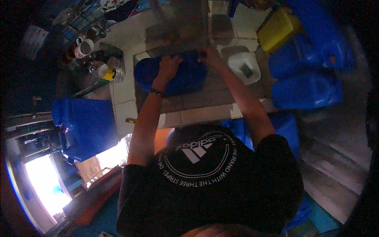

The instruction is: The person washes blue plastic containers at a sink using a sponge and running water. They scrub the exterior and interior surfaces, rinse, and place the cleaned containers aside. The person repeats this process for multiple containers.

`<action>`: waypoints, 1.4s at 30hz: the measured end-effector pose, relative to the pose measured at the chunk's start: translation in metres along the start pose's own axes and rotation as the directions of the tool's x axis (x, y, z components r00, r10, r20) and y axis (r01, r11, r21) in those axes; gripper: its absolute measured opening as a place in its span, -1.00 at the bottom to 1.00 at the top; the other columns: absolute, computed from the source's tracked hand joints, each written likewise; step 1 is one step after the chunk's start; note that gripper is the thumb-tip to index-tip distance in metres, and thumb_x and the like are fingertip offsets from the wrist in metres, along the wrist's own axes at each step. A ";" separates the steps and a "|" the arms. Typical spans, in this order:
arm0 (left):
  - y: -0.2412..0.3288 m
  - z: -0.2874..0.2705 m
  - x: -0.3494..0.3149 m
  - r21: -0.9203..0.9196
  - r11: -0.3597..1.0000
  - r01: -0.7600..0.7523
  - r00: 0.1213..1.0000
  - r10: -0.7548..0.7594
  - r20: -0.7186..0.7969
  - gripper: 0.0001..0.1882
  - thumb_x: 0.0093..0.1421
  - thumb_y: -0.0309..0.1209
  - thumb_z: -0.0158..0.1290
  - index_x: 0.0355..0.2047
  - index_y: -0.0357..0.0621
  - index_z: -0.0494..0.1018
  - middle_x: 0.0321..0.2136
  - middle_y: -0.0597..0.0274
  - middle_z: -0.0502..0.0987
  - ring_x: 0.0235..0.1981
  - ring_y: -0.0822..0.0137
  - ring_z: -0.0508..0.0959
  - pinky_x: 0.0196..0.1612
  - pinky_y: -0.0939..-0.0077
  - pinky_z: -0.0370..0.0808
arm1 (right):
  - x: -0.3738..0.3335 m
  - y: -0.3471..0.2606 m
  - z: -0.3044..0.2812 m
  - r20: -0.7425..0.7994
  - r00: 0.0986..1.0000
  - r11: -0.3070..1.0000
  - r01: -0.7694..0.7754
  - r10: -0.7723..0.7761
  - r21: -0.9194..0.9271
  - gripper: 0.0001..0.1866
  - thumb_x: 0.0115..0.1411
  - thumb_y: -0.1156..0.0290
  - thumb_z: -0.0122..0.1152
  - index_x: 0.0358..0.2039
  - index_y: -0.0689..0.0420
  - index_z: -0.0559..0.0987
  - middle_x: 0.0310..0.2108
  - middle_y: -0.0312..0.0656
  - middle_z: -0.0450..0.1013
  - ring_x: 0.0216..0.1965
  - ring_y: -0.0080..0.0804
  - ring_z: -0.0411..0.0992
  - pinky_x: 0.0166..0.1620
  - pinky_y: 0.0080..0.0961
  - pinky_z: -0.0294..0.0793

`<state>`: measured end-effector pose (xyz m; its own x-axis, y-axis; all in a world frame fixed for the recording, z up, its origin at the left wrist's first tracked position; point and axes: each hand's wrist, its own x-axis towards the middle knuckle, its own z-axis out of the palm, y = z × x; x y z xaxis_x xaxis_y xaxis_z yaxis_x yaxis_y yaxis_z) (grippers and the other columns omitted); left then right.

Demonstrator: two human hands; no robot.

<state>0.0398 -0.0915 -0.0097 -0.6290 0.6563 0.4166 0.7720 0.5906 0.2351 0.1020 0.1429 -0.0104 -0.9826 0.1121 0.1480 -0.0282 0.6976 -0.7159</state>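
A blue plastic jerrycan [185, 81] lies on its side in a shallow tiled basin [177, 103] in front of me. My left hand [170, 67] is on its upper side, with the fingers bent over it as if around a grip. At the jerrycan's right end, my right hand [209, 56] has its fingers closed by the upper edge; shadow hides what exactly they pinch. Right of that hand stands a white plastic tub [252, 65] with a dark green scrubbing pad [246, 70] inside.
More blue jerrycans [308, 90] and a yellow container [278, 29] stand at the right. Another blue jerrycan [89, 124] is at the left. Mugs [84, 48] and a clear jar [114, 69] crowd the far left. A small yellowish object [130, 120] lies on the near ledge.
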 end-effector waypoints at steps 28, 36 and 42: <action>-0.046 -0.022 -0.033 0.014 0.998 0.057 0.998 -0.057 0.036 -0.73 0.21 -0.16 -0.05 -0.17 0.05 0.48 -0.29 0.01 0.45 -0.19 -0.11 0.42 -0.24 -0.02 0.41 | 0.003 -0.059 0.039 0.127 0.920 0.929 -0.370 0.371 -0.034 -0.41 0.02 -0.11 0.24 -0.41 0.30 0.55 -0.54 -0.06 0.51 -0.57 -0.27 0.52 -0.46 -0.36 0.51; -0.051 -0.013 -0.036 0.015 0.998 0.061 0.996 -0.062 0.070 -0.71 0.24 -0.13 -0.10 -0.18 0.03 0.47 -0.23 -0.02 0.44 -0.15 -0.14 0.41 -0.21 -0.05 0.40 | 0.005 -0.050 0.034 0.282 0.813 0.848 -0.530 0.510 -0.006 -0.52 0.05 -0.02 0.22 -0.43 0.24 0.55 -0.56 -0.08 0.50 -0.54 -0.27 0.52 -0.39 -0.32 0.51; -0.053 -0.005 -0.041 0.094 0.995 0.042 0.999 -0.044 0.019 -0.71 0.24 -0.12 -0.10 -0.18 0.03 0.46 -0.22 -0.02 0.44 -0.15 -0.13 0.41 -0.17 -0.08 0.38 | 0.011 -0.034 0.049 0.207 0.976 0.948 0.004 0.065 -0.319 -0.63 0.16 0.07 0.08 -0.40 0.15 0.57 -0.48 -0.13 0.53 -0.44 -0.22 0.52 -0.28 -0.25 0.50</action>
<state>0.0248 -0.1520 -0.0346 -0.6643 0.6384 0.3888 0.7326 0.6593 0.1691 0.0830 0.0861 -0.0178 -0.9990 0.0082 -0.0435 0.0274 0.8872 -0.4606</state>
